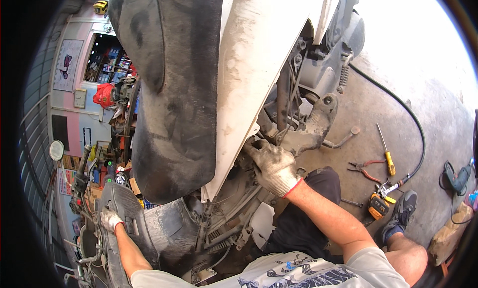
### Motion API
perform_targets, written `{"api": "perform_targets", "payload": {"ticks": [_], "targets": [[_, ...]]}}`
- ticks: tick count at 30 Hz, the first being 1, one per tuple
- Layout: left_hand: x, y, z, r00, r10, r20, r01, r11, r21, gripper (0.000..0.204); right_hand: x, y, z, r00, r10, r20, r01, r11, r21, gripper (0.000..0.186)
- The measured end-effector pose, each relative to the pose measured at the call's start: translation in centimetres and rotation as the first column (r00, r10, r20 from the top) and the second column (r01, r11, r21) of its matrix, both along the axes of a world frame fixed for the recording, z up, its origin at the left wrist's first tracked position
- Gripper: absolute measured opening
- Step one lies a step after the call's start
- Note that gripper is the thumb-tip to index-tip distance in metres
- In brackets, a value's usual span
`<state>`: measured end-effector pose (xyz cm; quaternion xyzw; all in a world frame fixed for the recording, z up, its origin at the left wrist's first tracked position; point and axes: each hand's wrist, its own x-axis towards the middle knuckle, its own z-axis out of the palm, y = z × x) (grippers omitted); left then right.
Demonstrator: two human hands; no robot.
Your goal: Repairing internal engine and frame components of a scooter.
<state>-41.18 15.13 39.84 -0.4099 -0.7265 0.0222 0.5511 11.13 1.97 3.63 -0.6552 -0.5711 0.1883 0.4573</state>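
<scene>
A scooter with a worn black seat (pixel 184 103) and a dusty white side panel (pixel 249 54) fills the middle. My right hand (pixel 274 168), in a dirty white knit glove, reaches in below the panel's lower edge. Its fingers are bent in among the dark frame parts, and the fingertips are hidden. Just beyond it lies a dusty metal bracket (pixel 318 121) with cables beside it. My left hand (pixel 110 219), gloved too, is closed over the edge of the black plastic front panel (pixel 134 223), far to the left.
On the concrete floor at right lie a yellow-handled screwdriver (pixel 390 161), red-handled pliers (pixel 368 171), a yellow-and-black cordless tool (pixel 379 206) and a black hose (pixel 416 118). Farther right are a corded drill (pixel 457 177) and a stone-like block (pixel 450 235). Cluttered shelves stand left.
</scene>
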Motion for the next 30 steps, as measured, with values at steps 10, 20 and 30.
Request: {"api": "perform_targets", "payload": {"ticks": [10, 20, 30], "targets": [[0.7, -0.3, -0.4, 1.000, -0.026, -0.017, 0.026, 1.000, 0.003, 0.030, 0.6, -0.4, 0.7, 0.997, 0.075, -0.018, -0.075, 0.997, -0.034, 0.062], [0.8, 0.0, -0.5, 1.000, 0.003, -0.007, -0.004, 1.000, -0.014, 0.030, -0.3, 0.0, -0.5, 0.996, -0.080, -0.032, 0.082, 0.996, 0.036, 0.066], [-0.3, 0.3, 0.5, 0.998, 0.053, -0.014, -0.053, 0.999, -0.002, 0.030, -0.4, 0.1, -0.4, 0.996, -0.086, -0.028, 0.088, 0.994, 0.061, 0.064]]}}
